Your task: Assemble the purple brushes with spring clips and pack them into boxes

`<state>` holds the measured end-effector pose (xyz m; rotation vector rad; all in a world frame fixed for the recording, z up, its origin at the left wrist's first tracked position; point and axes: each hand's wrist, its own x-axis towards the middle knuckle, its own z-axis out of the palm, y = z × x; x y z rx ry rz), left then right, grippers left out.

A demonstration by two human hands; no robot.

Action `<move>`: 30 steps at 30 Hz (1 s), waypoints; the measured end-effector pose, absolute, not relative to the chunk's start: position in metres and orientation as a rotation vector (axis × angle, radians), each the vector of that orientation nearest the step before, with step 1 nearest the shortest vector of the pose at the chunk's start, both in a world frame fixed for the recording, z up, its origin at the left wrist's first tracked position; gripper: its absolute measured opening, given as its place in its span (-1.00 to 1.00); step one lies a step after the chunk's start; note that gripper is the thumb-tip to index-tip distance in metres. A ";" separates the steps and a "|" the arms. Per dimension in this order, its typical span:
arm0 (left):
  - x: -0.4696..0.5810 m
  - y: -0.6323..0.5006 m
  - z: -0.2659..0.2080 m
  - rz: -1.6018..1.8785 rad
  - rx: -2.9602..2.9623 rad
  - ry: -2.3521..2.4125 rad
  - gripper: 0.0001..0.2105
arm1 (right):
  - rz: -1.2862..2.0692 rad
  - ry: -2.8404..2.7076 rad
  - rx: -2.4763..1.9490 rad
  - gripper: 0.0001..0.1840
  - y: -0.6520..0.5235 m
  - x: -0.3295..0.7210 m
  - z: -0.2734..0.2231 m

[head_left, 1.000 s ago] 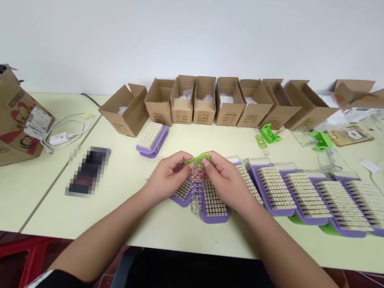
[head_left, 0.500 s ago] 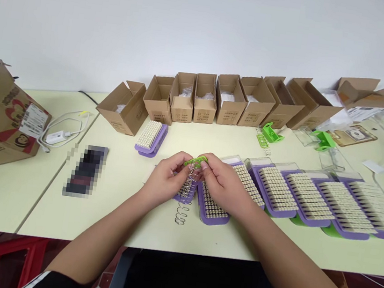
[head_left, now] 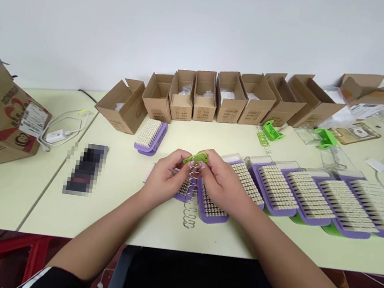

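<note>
My left hand and my right hand pinch a small green plastic plate between them, fingers closed on its two ends. From the plate hangs a long metal coil spring, its lower end dangling loose over the table. Below my hands lie purple trays packed with pale pegs; one tray is partly hidden by my left hand, another by my right. A second green plate with a spring lies beside a green bracket farther back.
Open cardboard boxes line the wall. Several purple peg trays overlap on the right. A single peg tray, a blurred dark object and a white cable adapter lie left. Another green bracket sits back right.
The spring's hanging end has swung to the right and the green plate has tilted slightly. Both hands keep their hold on the plate.
</note>
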<state>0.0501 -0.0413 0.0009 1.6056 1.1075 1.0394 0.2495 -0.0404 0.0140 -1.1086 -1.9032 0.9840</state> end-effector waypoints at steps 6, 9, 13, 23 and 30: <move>0.051 -0.042 -0.001 1.105 1.694 1.110 -0.82 | 1.106 -1.756 -1.029 -0.87 -0.040 0.246 0.012; 0.052 -0.042 0.000 1.137 1.722 1.090 -0.82 | 1.181 -1.676 -0.968 -0.87 -0.040 0.244 0.010; 0.053 -0.042 -0.001 1.176 1.735 1.073 -0.84 | 1.260 -1.588 -0.908 -0.83 -0.040 0.243 0.007; 0.051 -0.043 -0.006 1.322 1.943 1.164 -0.92 | 1.610 -1.222 -0.899 -0.55 -0.038 0.246 0.012; 0.046 -0.038 -0.004 1.316 2.214 1.143 -0.91 | 1.930 -1.219 -0.878 -0.58 -0.033 0.258 0.018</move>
